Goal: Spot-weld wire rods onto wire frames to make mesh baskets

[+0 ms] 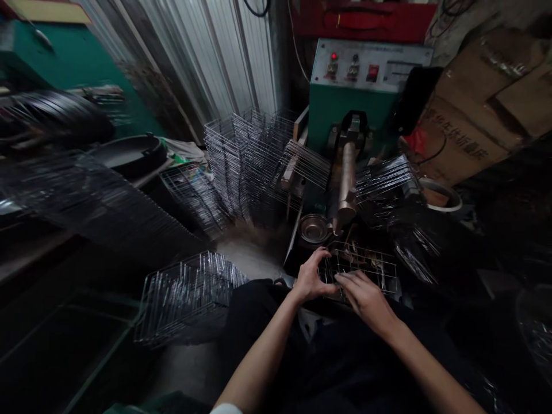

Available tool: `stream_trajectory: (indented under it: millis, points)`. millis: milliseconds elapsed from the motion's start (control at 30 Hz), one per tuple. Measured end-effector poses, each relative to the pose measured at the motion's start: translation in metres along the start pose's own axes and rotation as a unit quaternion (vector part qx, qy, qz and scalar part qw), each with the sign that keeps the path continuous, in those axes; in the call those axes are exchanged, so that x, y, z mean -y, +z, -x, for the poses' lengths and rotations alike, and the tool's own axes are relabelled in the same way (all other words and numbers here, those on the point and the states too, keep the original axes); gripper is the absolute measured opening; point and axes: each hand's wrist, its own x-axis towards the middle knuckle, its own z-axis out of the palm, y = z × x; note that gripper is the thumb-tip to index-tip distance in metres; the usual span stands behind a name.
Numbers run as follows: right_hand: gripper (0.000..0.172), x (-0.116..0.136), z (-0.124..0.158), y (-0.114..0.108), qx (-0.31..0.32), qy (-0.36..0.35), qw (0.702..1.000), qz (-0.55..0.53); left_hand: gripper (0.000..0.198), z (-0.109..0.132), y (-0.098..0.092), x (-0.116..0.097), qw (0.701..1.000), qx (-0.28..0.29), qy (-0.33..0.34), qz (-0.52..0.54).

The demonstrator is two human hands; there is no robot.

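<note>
Toward the far left, a dark wire coil [64, 118] in front of a green machine body [47, 52], both smeared by blur, then a black round pan [131, 155] above a blurred, slanting run of wire mesh panels [99, 195]. Next, lower down, a low bundle of wire racks [190, 293] near the knee, and higher up, tall stacks of wire grids [241, 155] before a corrugated metal sheet [237, 52]. At centre, a green machine [366, 66] with a red light lit on its panel, a thick metal rod [347, 178] slanting down from it to just beyond the hands, and a small metal dish [314, 229] beside the rod's lower end. Farther right, shiny bundled wires [383, 178], a pale-rimmed bucket [444, 198] and a cardboard box [483, 109]. Beneath the rod, in front of the seated body, a wire grid [379, 267], long axis running sideways, near left part covered by the hands. Left hand [311, 279] at the grid's left end, thumb and index finger curved apart; impossible to tell whether gripping a wire. Right hand [364, 296] over the near edge, fingers together, pointing left toward the other thumb; grip likewise impossible to tell.
</note>
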Motion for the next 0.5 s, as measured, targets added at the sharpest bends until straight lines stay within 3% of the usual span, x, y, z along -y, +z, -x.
stream_trajectory:
  millis: [267,500]
  points:
    - [0.033,-0.012,-0.014,0.000,-0.030,0.031,0.998,-0.038,0.072,-0.016,0.005,0.002,0.999,-0.035,0.019,0.018]
    - [0.031,-0.023,-0.025,-0.004,-0.014,0.023,0.999,-0.024,0.076,-0.028,0.008,0.009,0.998,-0.047,0.024,0.037]
